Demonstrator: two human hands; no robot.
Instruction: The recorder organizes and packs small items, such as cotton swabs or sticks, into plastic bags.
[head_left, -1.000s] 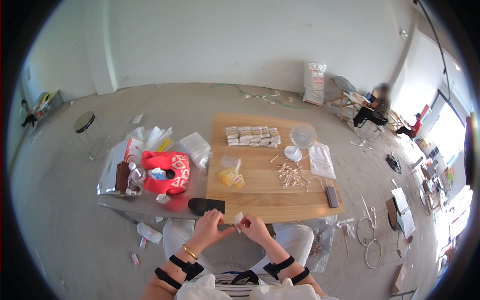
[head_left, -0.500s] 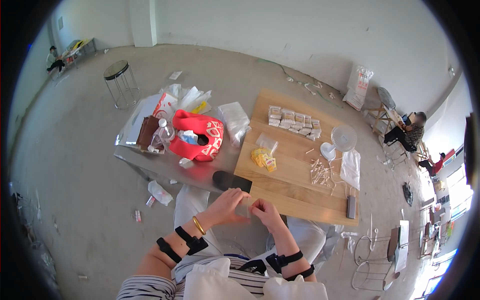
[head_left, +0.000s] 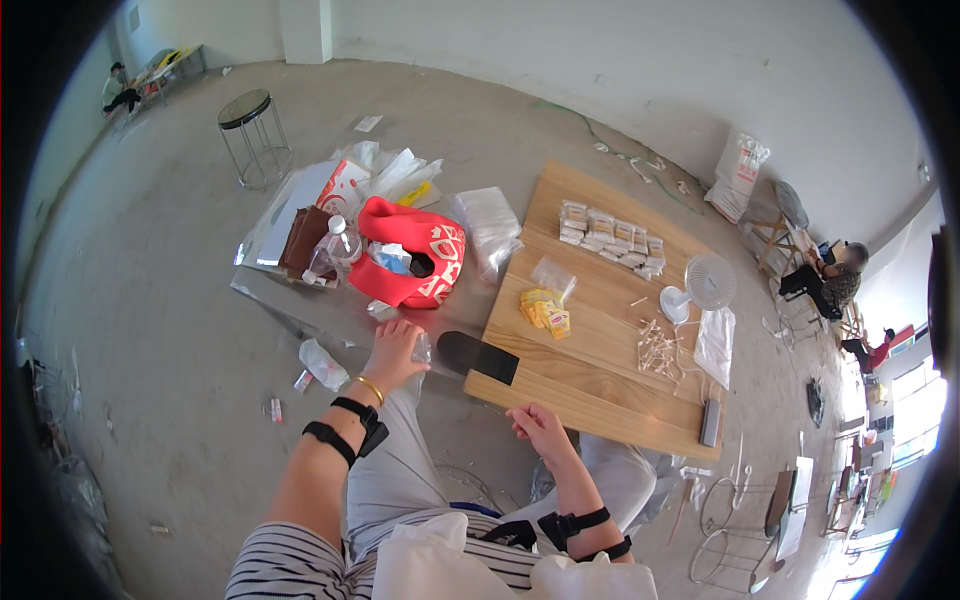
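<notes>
My left hand (head_left: 397, 350) is closed on a small clear plastic bag (head_left: 423, 349), over the near edge of the grey table. My right hand (head_left: 538, 427) hangs just off the wooden table's near edge with its fingers curled together; whether anything small is in them is hidden. Between the two hands lies a black flat object with a rounded end (head_left: 478, 357). On the wooden board (head_left: 590, 380) are yellow packets (head_left: 545, 312), a clear bag (head_left: 555, 277), a heap of short white sticks (head_left: 657, 350) and rows of small packed bundles (head_left: 612, 240).
A white fan (head_left: 708, 284), a white bag (head_left: 715, 345) and a grey power bank-like block (head_left: 710, 422) sit on the right. A red bag (head_left: 415, 250), a plastic bottle (head_left: 342, 245) and clear bags (head_left: 488, 225) crowd the left table. A stool (head_left: 252, 135) stands beyond; people sit farther off.
My hands have parted. The left has moved left and forward with the clear bag; the right has shifted slightly right and let go of the bag. The whole view has tilted a little.
</notes>
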